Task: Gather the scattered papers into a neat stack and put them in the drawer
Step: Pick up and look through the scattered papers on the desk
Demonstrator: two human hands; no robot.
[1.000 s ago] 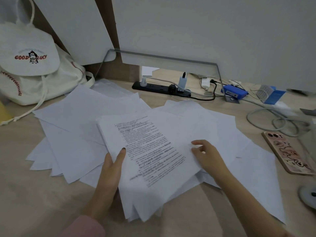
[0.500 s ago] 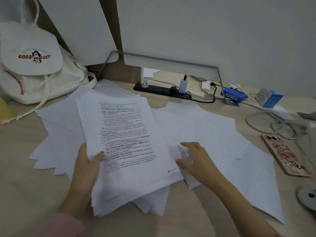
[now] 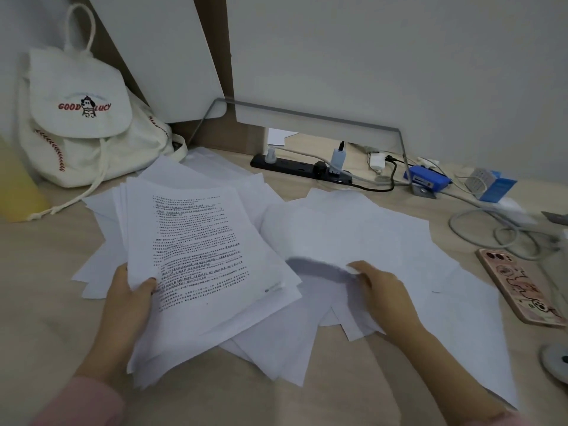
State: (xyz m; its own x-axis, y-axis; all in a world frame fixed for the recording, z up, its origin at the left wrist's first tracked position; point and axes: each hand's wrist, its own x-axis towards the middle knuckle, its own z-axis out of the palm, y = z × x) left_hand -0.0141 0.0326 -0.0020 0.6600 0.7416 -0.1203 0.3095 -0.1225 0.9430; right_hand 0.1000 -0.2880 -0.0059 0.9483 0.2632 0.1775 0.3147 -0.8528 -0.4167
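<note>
White papers lie spread over the wooden desk (image 3: pixel 46 302). My left hand (image 3: pixel 129 299) grips the left edge of a gathered bundle of sheets (image 3: pixel 199 250), thumb on top; its top page carries black printed text. My right hand (image 3: pixel 378 287) pinches the near edge of a blank sheet (image 3: pixel 344 232) and lifts it, so the sheet casts a shadow on the papers below. More loose sheets (image 3: pixel 461 327) lie flat to the right and under the bundle. No drawer is in view.
A white drawstring backpack (image 3: pixel 80 118) leans at the back left beside a yellow object (image 3: pixel 15 186). A black power strip (image 3: pixel 301 169), a blue box (image 3: pixel 428 179) and grey cables (image 3: pixel 491 229) line the back. A pink-cased phone (image 3: pixel 522 290) lies at the right.
My left hand has swung the printed bundle to the left and more upright. My right hand went from pressing flat on the papers to pinching and lifting a blank sheet.
</note>
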